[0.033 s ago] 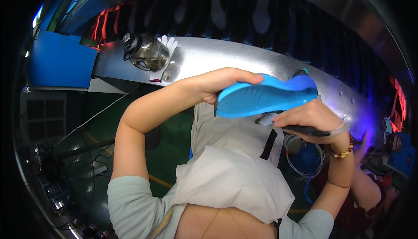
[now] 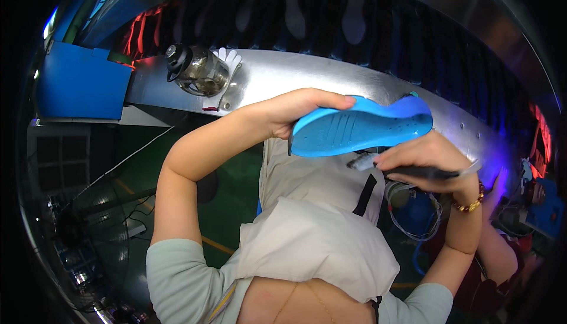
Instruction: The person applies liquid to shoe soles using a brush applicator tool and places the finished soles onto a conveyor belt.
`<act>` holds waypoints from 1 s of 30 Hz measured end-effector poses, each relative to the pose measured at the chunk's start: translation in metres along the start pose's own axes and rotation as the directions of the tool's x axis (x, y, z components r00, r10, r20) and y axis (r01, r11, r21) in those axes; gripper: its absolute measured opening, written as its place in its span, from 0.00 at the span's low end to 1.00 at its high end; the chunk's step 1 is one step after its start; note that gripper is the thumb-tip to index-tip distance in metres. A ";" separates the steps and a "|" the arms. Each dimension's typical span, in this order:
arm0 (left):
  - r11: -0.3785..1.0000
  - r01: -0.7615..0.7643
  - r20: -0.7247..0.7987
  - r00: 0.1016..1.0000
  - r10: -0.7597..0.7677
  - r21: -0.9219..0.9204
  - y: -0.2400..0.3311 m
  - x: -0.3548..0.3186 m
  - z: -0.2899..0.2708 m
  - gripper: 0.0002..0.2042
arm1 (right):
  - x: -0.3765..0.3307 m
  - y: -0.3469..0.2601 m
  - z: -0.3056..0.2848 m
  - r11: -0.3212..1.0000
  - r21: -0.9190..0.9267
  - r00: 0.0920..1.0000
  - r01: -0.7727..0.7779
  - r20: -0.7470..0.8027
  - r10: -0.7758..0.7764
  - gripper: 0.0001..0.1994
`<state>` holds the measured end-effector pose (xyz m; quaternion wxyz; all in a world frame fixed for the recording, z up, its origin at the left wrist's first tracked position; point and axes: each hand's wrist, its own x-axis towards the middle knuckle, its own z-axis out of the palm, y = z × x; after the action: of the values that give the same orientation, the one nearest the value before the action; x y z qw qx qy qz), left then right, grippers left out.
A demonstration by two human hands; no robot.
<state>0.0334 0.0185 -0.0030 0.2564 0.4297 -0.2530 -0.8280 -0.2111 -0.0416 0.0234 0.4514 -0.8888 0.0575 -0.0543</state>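
A blue shoe sole (image 2: pixel 360 129) is held up in front of me over the near edge of the metal bench. My left hand (image 2: pixel 307 108) grips its left end, with the thumb along the upper rim and the fingers mostly hidden behind it. The sole's hollow, ridged face shows, and a row of small holes runs at its right end. Just below the sole, my right hand (image 2: pixel 426 157) is closed round a brush (image 2: pixel 425 172) with a dark handle. Its bristles are slightly blurred, near the sole's lower edge, and I cannot tell if they touch it.
A dark-lidded water bottle (image 2: pixel 201 71) and a white glove (image 2: pixel 229 59) lie on the metal bench (image 2: pixel 277 70). Behind runs a dark conveyor (image 2: pixel 325 17) carrying several soles. A blue box (image 2: pixel 82 82) stands at the left, a fan (image 2: pixel 106 229) below it. Another person's arm (image 2: pixel 495 241) is at the right.
The sole has tilted so that more of its inner face and holes show. My right hand and the brush have shifted slightly to the right.
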 end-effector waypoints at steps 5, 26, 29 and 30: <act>0.974 -0.046 -0.102 0.992 0.070 0.222 0.003 -0.008 0.009 0.32 | -0.010 0.012 -0.009 0.995 -0.066 0.997 -0.073 -0.004 0.073 0.10; 0.845 -0.219 0.005 0.967 0.253 -0.487 -0.035 0.017 -0.017 0.28 | 0.001 0.062 0.036 0.850 0.527 0.441 0.000 -0.763 0.473 0.08; 0.836 -0.228 0.045 0.957 0.288 -0.498 -0.041 0.022 -0.008 0.28 | 0.008 0.081 0.040 0.890 0.455 0.189 -0.025 -0.872 0.451 0.08; 0.836 -0.238 0.046 0.953 0.299 -0.495 -0.040 0.026 -0.006 0.28 | 0.019 0.076 0.047 0.916 0.399 0.110 -0.052 -0.909 0.402 0.09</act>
<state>0.0174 0.0303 -0.0467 0.4534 0.2612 -0.1109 -0.8449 -0.1898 -0.0517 -0.0653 0.4216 -0.5461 0.4655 -0.5544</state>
